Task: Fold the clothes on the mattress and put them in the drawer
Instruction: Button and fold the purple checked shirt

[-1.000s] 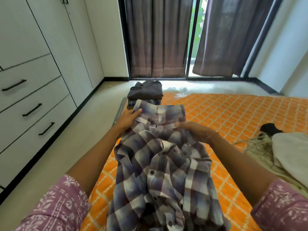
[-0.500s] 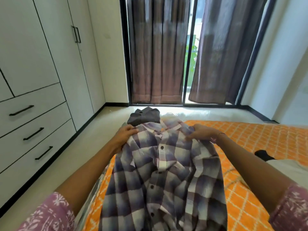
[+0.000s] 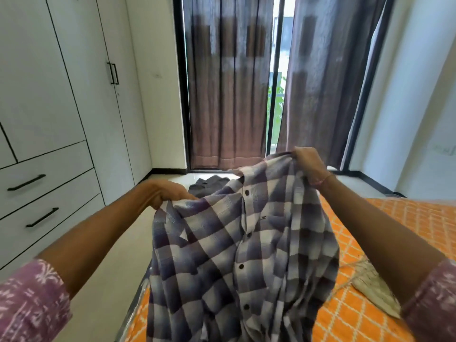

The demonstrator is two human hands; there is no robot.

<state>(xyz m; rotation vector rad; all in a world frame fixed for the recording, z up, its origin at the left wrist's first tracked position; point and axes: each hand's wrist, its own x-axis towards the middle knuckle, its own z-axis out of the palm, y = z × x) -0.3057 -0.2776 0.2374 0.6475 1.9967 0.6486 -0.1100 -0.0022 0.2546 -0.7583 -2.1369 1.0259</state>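
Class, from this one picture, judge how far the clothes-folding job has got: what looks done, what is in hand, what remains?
Done: a folded dark grey garment lies on the orange patterned mattress. In hand: left hand and right hand hold up the unfolded purple-and-white checked shirt. Left: fold it; the white drawers are closed.
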